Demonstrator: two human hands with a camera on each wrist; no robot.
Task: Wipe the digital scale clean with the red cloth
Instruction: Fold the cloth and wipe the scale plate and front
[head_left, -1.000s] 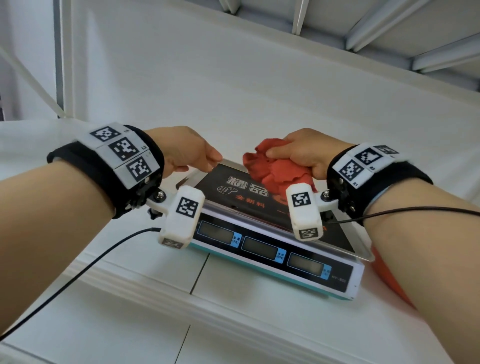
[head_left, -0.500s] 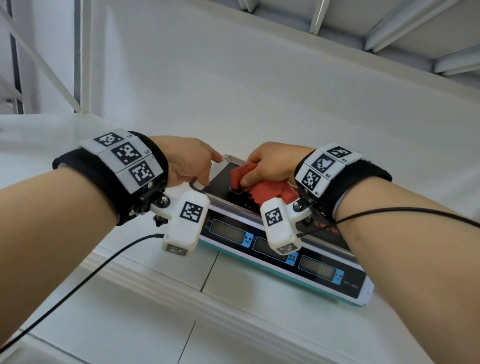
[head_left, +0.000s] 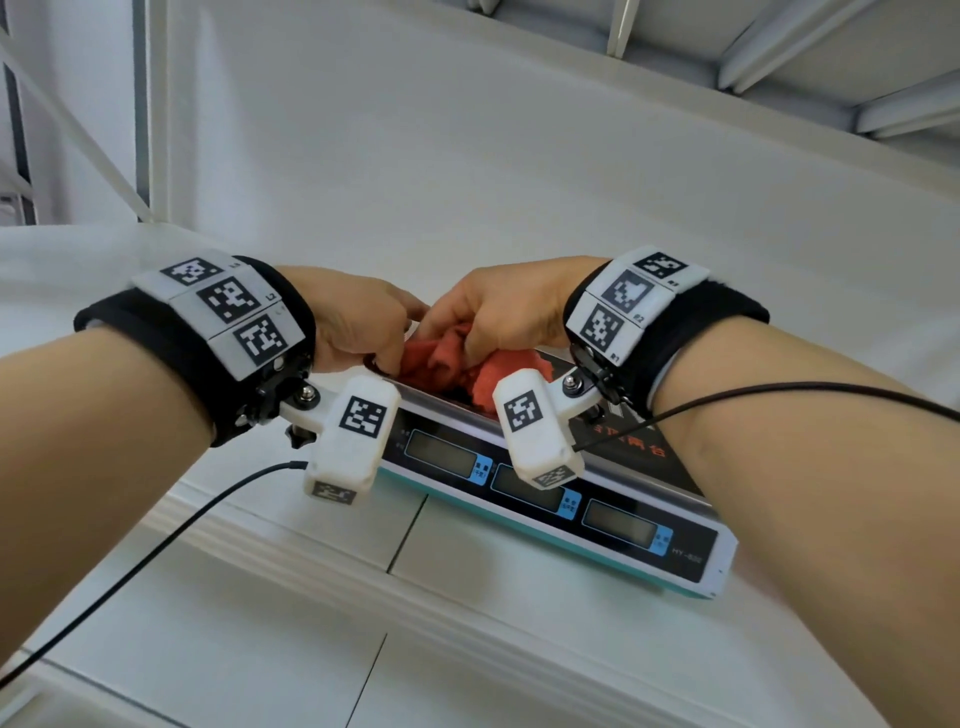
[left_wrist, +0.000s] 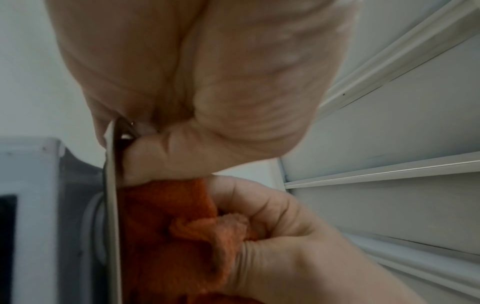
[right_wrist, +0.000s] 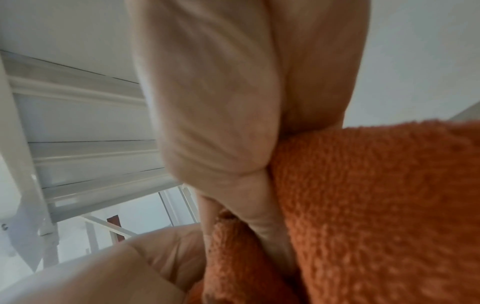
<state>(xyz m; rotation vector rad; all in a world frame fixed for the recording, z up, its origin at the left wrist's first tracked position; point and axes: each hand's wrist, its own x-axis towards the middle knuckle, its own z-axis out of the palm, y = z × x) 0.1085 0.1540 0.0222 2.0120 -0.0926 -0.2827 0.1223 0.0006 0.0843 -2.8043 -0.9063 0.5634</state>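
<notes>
- Head view: the digital scale (head_left: 545, 499) sits on the white surface (head_left: 291, 597), its long axis running from near left to farther right, the display strip facing the person. It looks like a rigid, fairly solid box that should stay put under wiping, though the thin metal weighing pan (head_left: 644, 467) on top could probably rock or lift if pushed at an edge. The red cloth (head_left: 441, 358) is bunched on the pan's left end, under the right hand (head_left: 498, 312), whose fingers are curled round it. The left hand (head_left: 358, 322) is curled at the pan's left corner, right beside the cloth.
- Left wrist view: the left hand (left_wrist: 202, 86) pinches the pan's thin rim (left_wrist: 113, 205) between thumb and fingers, steadying it; I'd say that rim is the sensible place to brace. The cloth (left_wrist: 166, 236) lies against the pan's face, soft and fluffy.
- Right wrist view: the cloth (right_wrist: 376, 205) is thick terry, limp and easily wadded; the right hand (right_wrist: 221, 102) clutches a fold of it.
</notes>
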